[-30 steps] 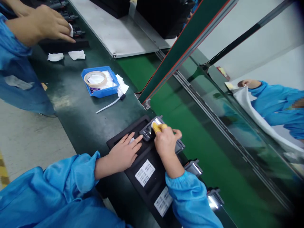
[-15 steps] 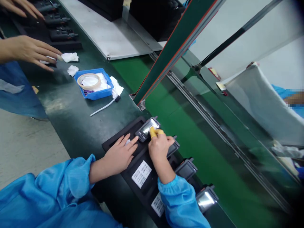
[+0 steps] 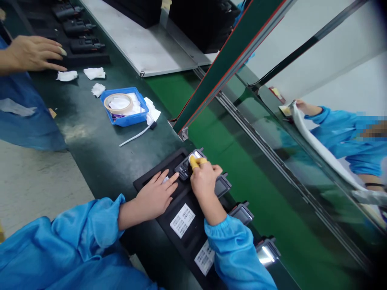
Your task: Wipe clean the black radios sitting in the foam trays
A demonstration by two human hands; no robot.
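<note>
Well, the handheld device point(image 3: 183, 171) lies in my black tray point(image 3: 163, 162), its long axis running up-right along the tray's top edge. My right hand point(image 3: 205, 181) pinches it, yellow-capped fingertips point(image 3: 195, 161) together on the screen point(image 3: 195, 156); my left hand point(image 3: 155, 196) rests flat just beside, fingers spread apart.

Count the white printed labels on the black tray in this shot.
2. One white label lies on the black tray, just nearer the person than the right hand. The second label lies further along, beside the right sleeve. The sleeve may hide more.
</note>
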